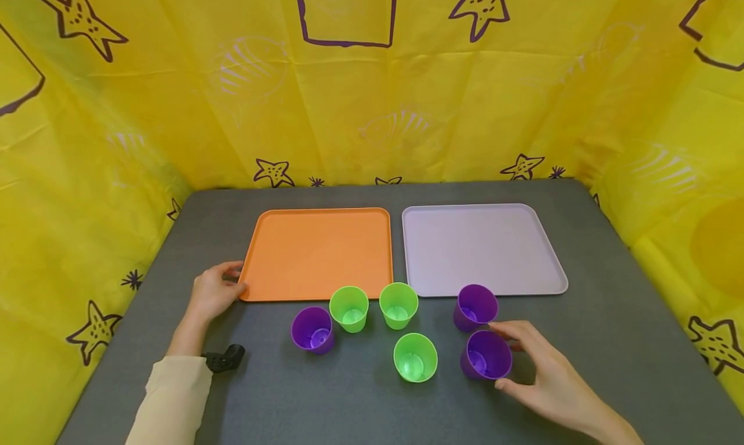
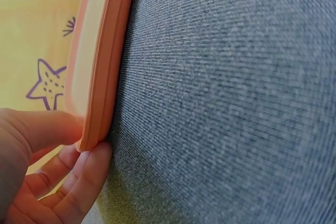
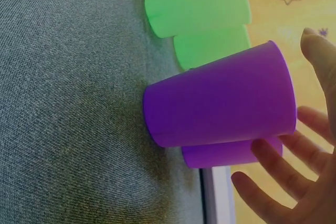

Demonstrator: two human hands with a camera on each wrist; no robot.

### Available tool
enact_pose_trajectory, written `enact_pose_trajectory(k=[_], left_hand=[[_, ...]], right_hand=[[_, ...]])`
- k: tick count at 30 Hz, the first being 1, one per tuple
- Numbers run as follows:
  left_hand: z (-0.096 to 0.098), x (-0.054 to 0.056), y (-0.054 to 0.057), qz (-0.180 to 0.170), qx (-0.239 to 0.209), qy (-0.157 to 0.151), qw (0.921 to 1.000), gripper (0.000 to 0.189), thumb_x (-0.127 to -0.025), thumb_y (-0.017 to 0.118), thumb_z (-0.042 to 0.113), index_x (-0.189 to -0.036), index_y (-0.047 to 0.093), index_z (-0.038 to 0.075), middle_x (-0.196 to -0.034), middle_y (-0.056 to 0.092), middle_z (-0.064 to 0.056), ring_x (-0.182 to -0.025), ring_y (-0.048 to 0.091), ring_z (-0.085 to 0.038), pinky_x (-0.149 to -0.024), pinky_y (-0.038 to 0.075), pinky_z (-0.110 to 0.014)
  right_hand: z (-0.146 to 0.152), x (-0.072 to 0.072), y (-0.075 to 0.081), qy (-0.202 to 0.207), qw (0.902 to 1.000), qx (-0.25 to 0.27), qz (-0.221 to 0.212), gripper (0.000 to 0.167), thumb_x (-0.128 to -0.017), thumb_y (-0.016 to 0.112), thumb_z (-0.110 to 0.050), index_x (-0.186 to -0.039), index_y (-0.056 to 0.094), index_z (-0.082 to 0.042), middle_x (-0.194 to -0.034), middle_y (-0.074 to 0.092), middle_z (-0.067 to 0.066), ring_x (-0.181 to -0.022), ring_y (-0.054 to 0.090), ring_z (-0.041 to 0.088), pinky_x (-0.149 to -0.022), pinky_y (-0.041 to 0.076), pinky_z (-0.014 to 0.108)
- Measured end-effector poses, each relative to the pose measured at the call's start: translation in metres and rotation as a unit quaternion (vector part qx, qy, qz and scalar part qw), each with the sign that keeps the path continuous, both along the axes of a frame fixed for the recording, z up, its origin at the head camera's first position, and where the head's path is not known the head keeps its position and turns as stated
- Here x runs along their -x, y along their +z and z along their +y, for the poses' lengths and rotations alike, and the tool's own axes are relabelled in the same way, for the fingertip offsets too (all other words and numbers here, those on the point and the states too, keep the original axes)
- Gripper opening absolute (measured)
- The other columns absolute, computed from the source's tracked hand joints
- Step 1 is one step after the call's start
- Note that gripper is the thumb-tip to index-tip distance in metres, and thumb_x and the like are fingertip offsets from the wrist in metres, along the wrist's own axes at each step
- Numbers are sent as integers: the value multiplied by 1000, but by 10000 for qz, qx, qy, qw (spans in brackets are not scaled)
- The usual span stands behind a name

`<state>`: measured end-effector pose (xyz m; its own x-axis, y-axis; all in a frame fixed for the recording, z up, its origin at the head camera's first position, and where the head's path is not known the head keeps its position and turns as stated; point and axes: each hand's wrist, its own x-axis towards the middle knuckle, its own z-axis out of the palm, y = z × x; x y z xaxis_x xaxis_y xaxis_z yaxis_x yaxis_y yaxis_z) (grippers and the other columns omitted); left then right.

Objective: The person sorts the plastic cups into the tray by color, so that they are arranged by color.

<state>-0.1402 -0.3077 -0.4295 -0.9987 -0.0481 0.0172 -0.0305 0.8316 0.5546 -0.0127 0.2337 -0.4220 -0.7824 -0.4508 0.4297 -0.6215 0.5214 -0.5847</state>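
Note:
My left hand (image 1: pixel 212 293) pinches the near left corner of an orange tray (image 1: pixel 322 251), thumb on one side of the rim and fingers on the other, as the left wrist view shows. At the right, my right hand (image 1: pixel 546 377) is spread beside a purple cup (image 3: pixel 218 100), thumb and fingers apart around its rim. That cup stands upright on the table. Just behind it is a second purple cup (image 1: pixel 476 309), close to the right hand's fingertips. A green cup (image 1: pixel 415 358) stands left of the nearer purple cup.
Two more green cups, one at left (image 1: pixel 349 309) and one at right (image 1: pixel 398 306), stand at the trays' near edges. A third purple cup (image 1: pixel 312 330) is left of them. A lilac tray (image 1: pixel 479 245) lies right of the orange one. Yellow patterned cloth (image 1: pixel 372 109) surrounds the grey table (image 1: pixel 349 406).

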Motion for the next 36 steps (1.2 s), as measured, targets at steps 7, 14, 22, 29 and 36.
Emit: enact_pose_trajectory(k=[7, 14, 22, 29, 36], left_hand=[[2, -2, -1, -71, -409, 100, 9991, 44, -77, 63, 0, -118, 55, -10, -96, 63, -26, -67, 66, -21, -49, 52, -21], [3, -2, -4, -120, -749, 201, 9969, 44, -76, 61, -3, -119, 53, -11, -96, 61, -28, -62, 66, -18, -48, 53, -22], [3, 1, -7, -283, -991, 323, 9942, 45, -77, 61, -3, -121, 52, -11, -96, 60, -28, -61, 66, -19, -49, 55, -24], [2, 0, -7, -343, -1147, 373, 9921, 45, -77, 60, -4, -121, 52, -11, -97, 59, -29, -58, 65, -18, -50, 55, -27], [1, -1, -7, -448, -1195, 427, 9909, 46, -78, 61, -3, -122, 51, -11, -99, 59, -28, -61, 65, -17, -52, 56, -28]], right_hand=[[-2, -2, -3, -188, 9989, -357, -234, 84, -58, 84, -10, -132, 44, -8, -120, 50, 0, -103, 51, 7, -88, 39, 5], [-3, -3, -6, -313, 9974, -616, -198, 85, -61, 84, -18, -135, 42, -11, -120, 51, -4, -108, 49, 7, -95, 32, 3], [-4, -2, -6, -257, 9985, -467, -137, 81, -61, 85, -16, -131, 45, -10, -118, 51, -4, -105, 50, 4, -90, 38, 4], [-3, -2, 1, -150, 9985, -486, -188, 77, -61, 84, -16, -128, 47, -9, -117, 53, -3, -99, 54, 5, -83, 42, 5], [-5, 1, 21, 92, 9979, -634, -2, 74, -65, 82, -25, -129, 48, -11, -118, 54, -6, -99, 55, 6, -86, 43, 7]])
